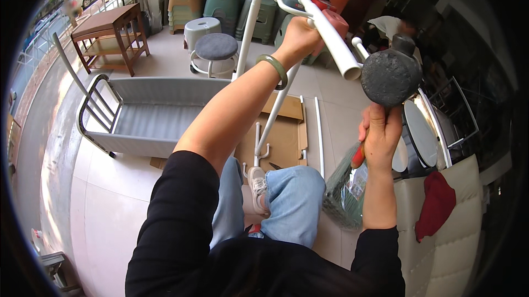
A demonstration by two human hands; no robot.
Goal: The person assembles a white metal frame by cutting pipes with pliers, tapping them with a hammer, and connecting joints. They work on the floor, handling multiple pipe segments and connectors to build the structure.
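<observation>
Black sleeves and my blue-jeaned knees [292, 198] sit closest below, one pale sneaker [257, 182] between them. My right hand [381, 134] has its grip closed round the handle of a rubber mallet [390, 75], whose dark round head stands raised just beside the open end of a white tube [330, 35]. My left hand [300, 35], a green bangle [275, 68] on the wrist, has its grip wrapped round that tube frame, holding it up tilted ahead of me. Flat cardboard [284, 137] lies on the tiled floor under the frame, a grey metal cart [146, 115] to its left, stacked plastic stools [223, 7] beyond.
</observation>
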